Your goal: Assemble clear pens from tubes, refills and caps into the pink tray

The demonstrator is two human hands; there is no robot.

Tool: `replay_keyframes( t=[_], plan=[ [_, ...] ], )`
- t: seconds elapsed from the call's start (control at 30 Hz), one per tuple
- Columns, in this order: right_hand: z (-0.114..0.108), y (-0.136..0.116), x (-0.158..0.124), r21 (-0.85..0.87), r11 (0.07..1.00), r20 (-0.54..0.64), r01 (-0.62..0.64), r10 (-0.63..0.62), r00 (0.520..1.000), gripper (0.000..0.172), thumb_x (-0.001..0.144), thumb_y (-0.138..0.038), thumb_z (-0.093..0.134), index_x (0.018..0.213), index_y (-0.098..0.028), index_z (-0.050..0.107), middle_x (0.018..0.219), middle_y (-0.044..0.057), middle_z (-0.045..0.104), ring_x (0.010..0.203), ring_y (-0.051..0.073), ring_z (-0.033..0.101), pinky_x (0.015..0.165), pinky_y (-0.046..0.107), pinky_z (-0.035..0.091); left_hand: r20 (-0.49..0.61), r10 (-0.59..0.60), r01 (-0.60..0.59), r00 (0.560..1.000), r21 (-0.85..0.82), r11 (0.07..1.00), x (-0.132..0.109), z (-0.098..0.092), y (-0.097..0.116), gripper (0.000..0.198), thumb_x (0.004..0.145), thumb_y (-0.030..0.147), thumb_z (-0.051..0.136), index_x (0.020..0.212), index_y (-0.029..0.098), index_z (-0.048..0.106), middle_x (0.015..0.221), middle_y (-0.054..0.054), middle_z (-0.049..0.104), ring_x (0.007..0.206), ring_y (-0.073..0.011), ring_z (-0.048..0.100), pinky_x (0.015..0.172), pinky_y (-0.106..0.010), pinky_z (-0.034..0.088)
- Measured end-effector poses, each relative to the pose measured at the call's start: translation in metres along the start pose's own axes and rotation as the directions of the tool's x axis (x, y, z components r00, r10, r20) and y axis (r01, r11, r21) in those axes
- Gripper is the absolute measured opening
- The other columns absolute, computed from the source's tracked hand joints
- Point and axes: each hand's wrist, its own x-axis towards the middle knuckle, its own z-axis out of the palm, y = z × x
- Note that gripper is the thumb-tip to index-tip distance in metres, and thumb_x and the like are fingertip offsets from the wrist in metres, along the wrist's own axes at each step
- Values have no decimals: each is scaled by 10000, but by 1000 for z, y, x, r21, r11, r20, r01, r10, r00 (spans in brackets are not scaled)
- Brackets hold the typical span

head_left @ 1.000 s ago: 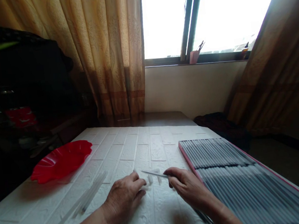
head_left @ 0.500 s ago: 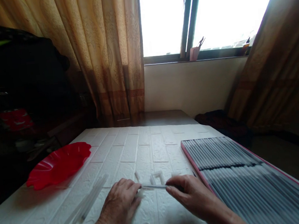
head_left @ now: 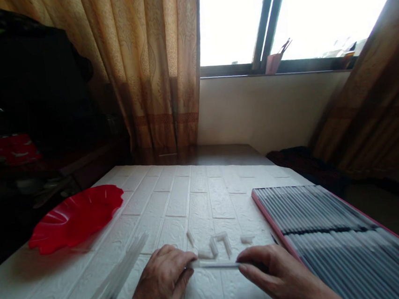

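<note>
A slim pen-like rod [head_left: 217, 265], pale in the middle, is held level between my two hands, low over the white table. My left hand [head_left: 165, 277] pinches its left end, where a short clear sleeve partly shows. My right hand [head_left: 271, 269] grips the right end between thumb and bent fingers, hiding that tip. Just beyond the rod lie several short translucent tube pieces [head_left: 213, 247], loosely scattered. Beside my left hand rest long clear tubes [head_left: 126, 264], one with a dark tip. To my right is a pink-edged tray [head_left: 267, 211] packed with grey pen-like rods [head_left: 303, 205] in two rows.
A red scalloped dish [head_left: 77, 217] stands at the table's left edge. The table [head_left: 176, 203] has a white brick-patterned cover. Beyond it are a curtain [head_left: 157, 78], a wall and a window with a pink cup [head_left: 273, 63] on its sill. Dark furniture fills the left.
The view has shifted slightly, so the tray and window appear further right. Both hands, still on the rod, sit a little lower and further right in view, and the short pieces show more fully.
</note>
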Motion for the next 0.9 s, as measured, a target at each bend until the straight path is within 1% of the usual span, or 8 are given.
replay_keyframes(
  t=[0.1, 0.2, 0.37, 0.63, 0.73, 0.8, 0.9],
  plan=[
    [1, 1, 1, -11, 1000, 13, -4, 5, 1000, 252, 889, -294, 540, 800, -181, 747, 660, 9, 633, 658, 175, 565, 572, 252, 385, -3, -5, 5, 1000, -11, 1000, 1, -1, 1, 276, 880, 60, 551, 1069, 253, 607, 925, -19, 749, 840, -238, 697, 765, -380, 566],
    [1, 2, 1, -17, 1000, 29, -12, 12, 1000, 266, 892, -281, 519, 791, -167, 737, 639, 1, 591, 636, 163, 539, 569, 253, 371, -8, -4, 4, 1000, -15, 1000, 1, -1, 1, 268, 881, 63, 550, 1067, 246, 614, 930, -28, 751, 845, -241, 699, 776, -386, 568],
    [0, 2, 1, -12, 1000, 38, -22, 23, 999, 252, 888, -268, 521, 763, -177, 720, 635, -11, 558, 638, 157, 525, 566, 248, 356, -6, -1, 1, 1000, -32, 999, 0, -1, 0, 282, 877, 52, 554, 1070, 246, 622, 940, -30, 751, 856, -246, 701, 774, -389, 573],
    [1, 2, 2, 1, 1000, 23, -24, 24, 999, 261, 886, -274, 514, 761, -162, 714, 629, -16, 540, 640, 151, 516, 578, 246, 353, 14, -20, 21, 1000, -97, 995, 0, 0, 0, 285, 890, 50, 549, 1089, 238, 626, 972, -47, 743, 890, -267, 687, 808, -419, 542],
    [3, -1, 1, 21, 999, 40, -41, 40, 998, 241, 880, -269, 536, 789, -161, 731, 635, -19, 537, 643, 143, 505, 569, 237, 346, 43, -10, 17, 999, -158, 987, 0, 0, 1, 266, 912, 87, 539, 1097, 261, 619, 972, -27, 740, 887, -245, 682, 799, -364, 527],
    [3, -3, -1, 73, 995, 107, -69, 61, 992, 226, 879, -272, 549, 834, -160, 740, 626, -27, 525, 616, 129, 487, 548, 224, 344, 70, -5, 20, 998, -212, 977, -1, 1, 3, 231, 924, 126, 533, 1097, 256, 614, 937, -17, 738, 846, -213, 687, 759, -297, 520],
    [0, -5, -5, 115, 987, 203, -110, 85, 975, 226, 880, -307, 571, 888, -168, 749, 626, -28, 537, 600, 125, 486, 530, 208, 363, 133, -4, 45, 991, -307, 951, -1, 3, 3, 165, 929, 185, 527, 1051, 237, 626, 812, 13, 730, 702, -153, 688, 647, -199, 497]
  ],
)
